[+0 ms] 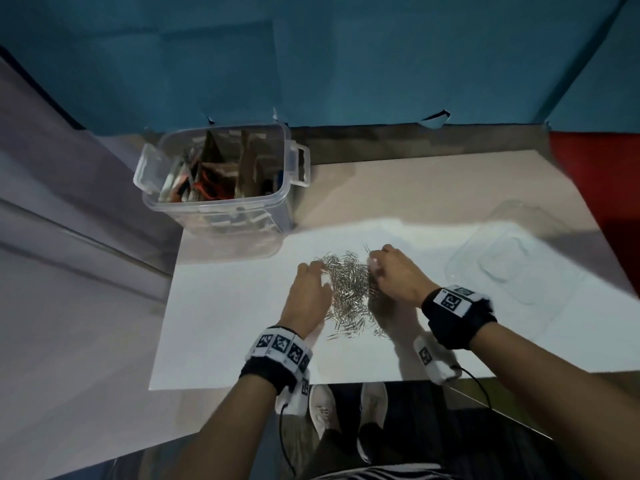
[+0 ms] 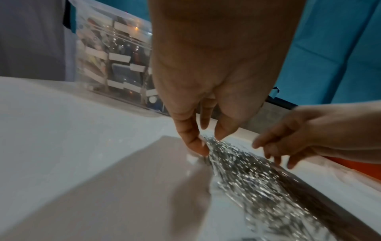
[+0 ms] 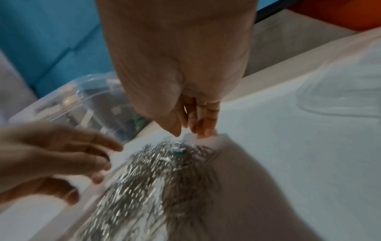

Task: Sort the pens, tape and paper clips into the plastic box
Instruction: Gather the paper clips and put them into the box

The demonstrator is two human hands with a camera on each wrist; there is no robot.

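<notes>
While the clips [image 1: 348, 292] lie in one loose heap on the white sheet [image 1: 221, 323], I see both hands flanking it: my left hand [image 1: 308, 294] on the heap's left edge, my right hand [image 1: 398, 278] on its right and slightly farther. The heap runs long from near to far, so the hands face each other across its narrow width. The box [image 1: 221, 174] stands far and to the left, nearer the left hand, with pens and other items already inside; its clear lid [image 1: 512, 251] lies to the right. Left fingers [image 2: 193, 141] are spread and fairly straight, tips touching the clips. Right fingers [image 3: 203, 124] reach down, lightly bent, at the heap's far end; I cannot tell whether they pinch any clips.
</notes>
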